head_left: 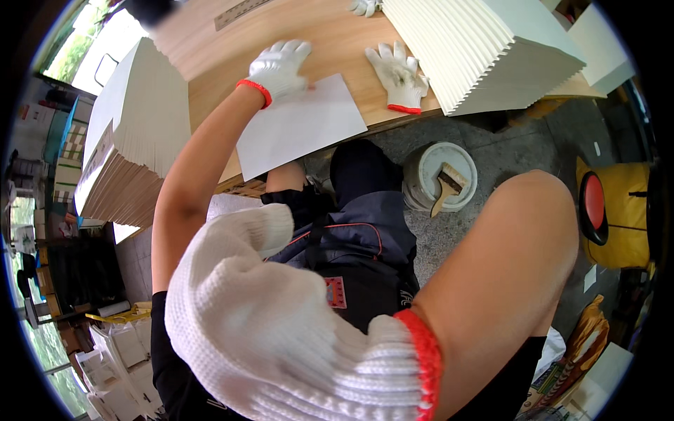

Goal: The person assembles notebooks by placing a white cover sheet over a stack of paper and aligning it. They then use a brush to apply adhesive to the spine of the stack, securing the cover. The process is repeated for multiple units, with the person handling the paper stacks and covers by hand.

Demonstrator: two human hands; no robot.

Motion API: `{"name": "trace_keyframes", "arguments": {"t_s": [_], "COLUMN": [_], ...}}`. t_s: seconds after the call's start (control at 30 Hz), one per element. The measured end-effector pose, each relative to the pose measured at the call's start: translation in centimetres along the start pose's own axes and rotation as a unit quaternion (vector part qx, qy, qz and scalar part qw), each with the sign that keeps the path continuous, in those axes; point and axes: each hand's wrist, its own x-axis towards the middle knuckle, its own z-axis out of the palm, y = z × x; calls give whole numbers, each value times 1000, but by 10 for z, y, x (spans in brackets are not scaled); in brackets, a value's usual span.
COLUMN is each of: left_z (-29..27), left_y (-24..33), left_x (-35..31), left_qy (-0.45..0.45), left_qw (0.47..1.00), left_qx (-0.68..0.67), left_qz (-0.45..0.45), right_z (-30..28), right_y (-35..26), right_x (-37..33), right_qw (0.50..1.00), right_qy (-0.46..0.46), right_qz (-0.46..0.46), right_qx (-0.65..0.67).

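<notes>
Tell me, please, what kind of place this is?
Probably a small workshop for paper or card work. Tall stacks of white sheets stand on a wooden table, a bucket with a brush sits on the concrete floor, and the left hand wears a work glove.

I count, around the wooden table (351, 42): gloves on my hands 2 | spare gloves lying 2 | white sheet 1 | paper stacks 2 | bucket below 1 | brush 1

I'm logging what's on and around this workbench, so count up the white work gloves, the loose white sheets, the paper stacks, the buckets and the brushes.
White work gloves: 4 (left hand, right hand, spare, partly cut-off one)
Loose white sheet: 1
Paper stacks: 2 (left stack, right stack)
Bucket: 1
Brush: 1
Total: 9
</notes>
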Motion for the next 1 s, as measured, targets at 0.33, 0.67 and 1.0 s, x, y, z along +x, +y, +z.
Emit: {"name": "trace_keyframes", "arguments": {"t_s": [0.33,0.67,1.0], "left_z": [-127,-149,-132], "left_y": [151,176,183], "left_x": [82,121,132], "left_qy": [392,209,359], "left_qw": [808,865,814], "left_qx": [-175,-244,-225], "left_qz": [402,386,398], "right_z": [-4,85,93], "right_y": [19,102,167], "right_x": [-50,-128,-152], "right_qw": [986,896,778], "right_qy": [54,257,512], "right_qz": [152,270,364], "right_qx": [-33,243,-9]}}
